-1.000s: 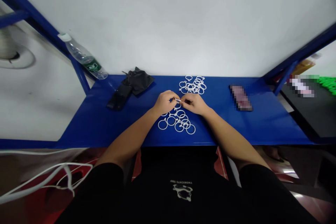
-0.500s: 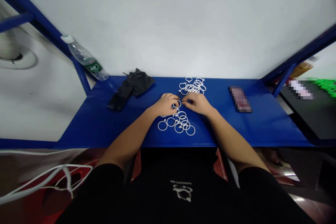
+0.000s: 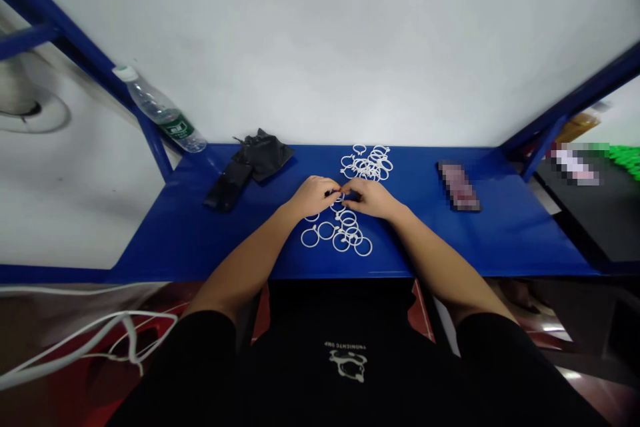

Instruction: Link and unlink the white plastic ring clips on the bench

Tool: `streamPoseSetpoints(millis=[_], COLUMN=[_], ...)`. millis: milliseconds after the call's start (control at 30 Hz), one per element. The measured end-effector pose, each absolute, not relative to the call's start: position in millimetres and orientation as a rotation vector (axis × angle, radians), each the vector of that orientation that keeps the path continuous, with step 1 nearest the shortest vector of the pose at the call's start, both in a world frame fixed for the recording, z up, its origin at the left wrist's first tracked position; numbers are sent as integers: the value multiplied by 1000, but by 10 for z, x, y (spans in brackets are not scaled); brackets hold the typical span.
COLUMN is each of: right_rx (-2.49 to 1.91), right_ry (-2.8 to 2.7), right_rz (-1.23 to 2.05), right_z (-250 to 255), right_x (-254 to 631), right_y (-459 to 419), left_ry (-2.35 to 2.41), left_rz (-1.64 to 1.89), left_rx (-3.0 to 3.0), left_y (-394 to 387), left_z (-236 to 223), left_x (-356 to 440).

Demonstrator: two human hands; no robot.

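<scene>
My left hand (image 3: 315, 197) and my right hand (image 3: 369, 197) meet at the fingertips over the middle of a blue table (image 3: 270, 240). Between them a white plastic ring (image 3: 339, 198) is pinched in the left fingers, and the right fingertips touch at its upper side; the fingers partly cover it. Several loose white rings (image 3: 363, 247), each with a small clip-like tab, lie just in front of my hands. Beyond the right hand is a heap of similar white rings (image 3: 369, 163) near the wall.
On the left a clear bottle (image 3: 177, 125) with a green label stands by the blue frame. A black pouch (image 3: 267, 155) and a dark flat item (image 3: 229, 187) lie near it. A phone (image 3: 459, 187) rests at the right. White cables (image 3: 110, 327) hang below left.
My right hand has moved left to meet the left hand at the ring. Its fingers, apart from the ring before, now close against it.
</scene>
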State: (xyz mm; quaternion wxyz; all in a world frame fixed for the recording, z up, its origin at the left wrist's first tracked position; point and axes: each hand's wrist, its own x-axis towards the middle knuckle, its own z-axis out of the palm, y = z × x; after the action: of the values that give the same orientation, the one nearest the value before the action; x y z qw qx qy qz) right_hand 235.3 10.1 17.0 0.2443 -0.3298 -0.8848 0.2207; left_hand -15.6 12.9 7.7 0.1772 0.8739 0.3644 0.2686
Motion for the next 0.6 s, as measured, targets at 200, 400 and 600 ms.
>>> streamPoseSetpoints(millis=[200,400,600], right_rx=[-861,-867,-871], right_ry=[-2417,-2342,-2247], right_rz=[574,575,736], right_z=[199,274,245], right_x=[2364,2376,2343], right_y=[100,77,65], left_ry=[1119,1093,1038], left_rz=[851,849,865], left_rx=[2259,2288,2369], left_y=[97,86,75], left_z=[100,107,132], left_x=[-166,-160,-153])
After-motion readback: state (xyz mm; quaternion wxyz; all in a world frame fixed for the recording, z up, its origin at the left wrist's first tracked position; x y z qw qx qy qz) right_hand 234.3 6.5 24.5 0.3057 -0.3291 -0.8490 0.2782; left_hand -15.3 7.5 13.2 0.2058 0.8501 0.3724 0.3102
